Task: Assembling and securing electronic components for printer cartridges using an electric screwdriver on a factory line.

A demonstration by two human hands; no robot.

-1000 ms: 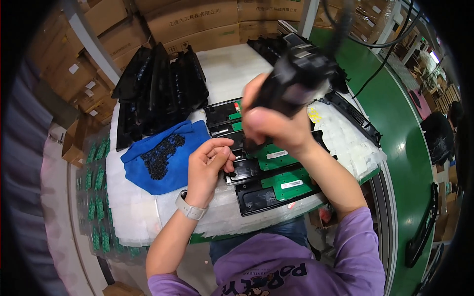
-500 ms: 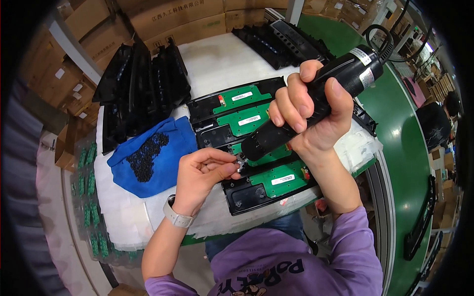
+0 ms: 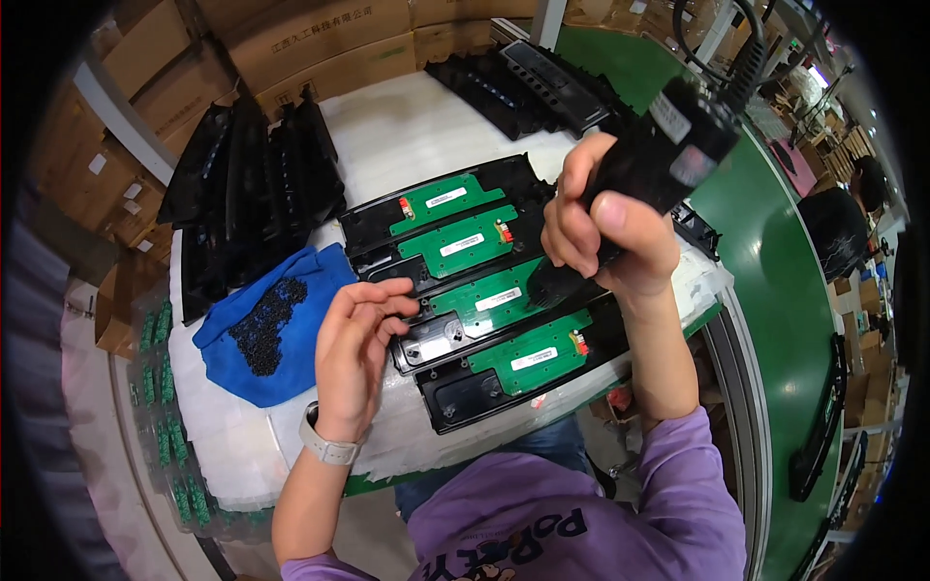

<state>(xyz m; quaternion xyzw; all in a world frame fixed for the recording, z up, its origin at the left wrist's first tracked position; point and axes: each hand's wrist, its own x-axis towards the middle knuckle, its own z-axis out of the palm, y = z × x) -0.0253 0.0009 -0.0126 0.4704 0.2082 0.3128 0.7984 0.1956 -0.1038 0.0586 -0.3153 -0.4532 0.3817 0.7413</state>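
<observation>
Over the black panels (image 3: 465, 393), our right hand (image 3: 615, 228) grasps a corded black electric screwdriver (image 3: 641, 160), elbow bent, the tool slanting down leftward, its nose above the third green circuit board (image 3: 475, 312) from the top. Our left hand (image 3: 356, 334) hovers released, fingers loosely curled, between the panels' left ends and the blue cloth (image 3: 291, 376) bearing tiny black fasteners (image 3: 263, 331).

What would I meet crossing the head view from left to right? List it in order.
Green circuit boards on the left, blue cloth, left hand, second-farthest green circuit board, right hand around a black corded power tool, long black strip.
</observation>
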